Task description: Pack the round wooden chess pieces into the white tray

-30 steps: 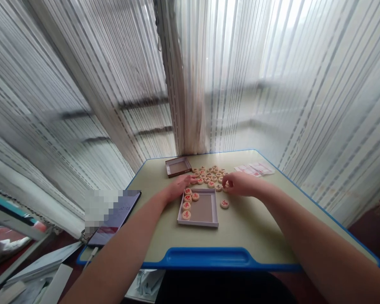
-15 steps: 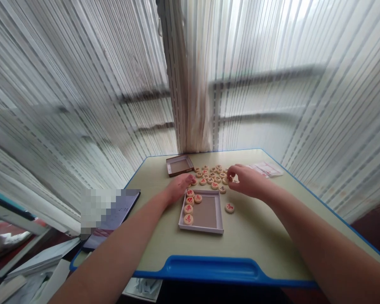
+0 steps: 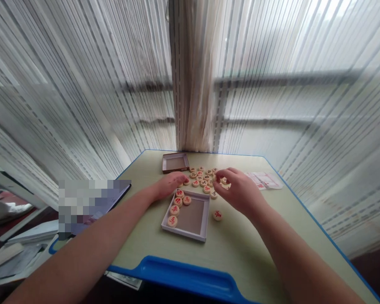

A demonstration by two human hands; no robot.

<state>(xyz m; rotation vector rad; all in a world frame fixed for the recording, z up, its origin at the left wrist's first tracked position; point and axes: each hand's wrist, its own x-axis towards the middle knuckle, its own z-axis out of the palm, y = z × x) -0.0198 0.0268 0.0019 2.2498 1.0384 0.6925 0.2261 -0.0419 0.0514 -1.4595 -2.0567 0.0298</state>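
Note:
My left hand [image 3: 167, 185] lies low over the table with its fingers stretched out. Its fingertips touch a round wooden Chinese chess piece [image 3: 186, 182] just behind the shallow open box [image 3: 203, 219]. Inside that box, several red-marked pieces [image 3: 175, 210] run along the left wall, with one more beside them. My right hand [image 3: 239, 188] hovers over the right side of the loose pieces [image 3: 204, 183], thumb and forefinger curved and apart. Pieces show through that gap; whether the fingertips touch one is unclear. One red-marked piece [image 3: 218, 215] sits alone right of the box.
Behind my left hand is a second shallow box part [image 3: 175, 163]. A clear packet with red print [image 3: 264, 180] lies at the right. On the left edge rests a dark-edged tablet [image 3: 114, 202], partly blurred out. A blue tray lip [image 3: 183, 270] forms the table's front; curtains hang behind.
The view has turned a little, so the table and box appear further left. My right hand has shifted slightly left over the loose pieces. My left hand stays by the same piece.

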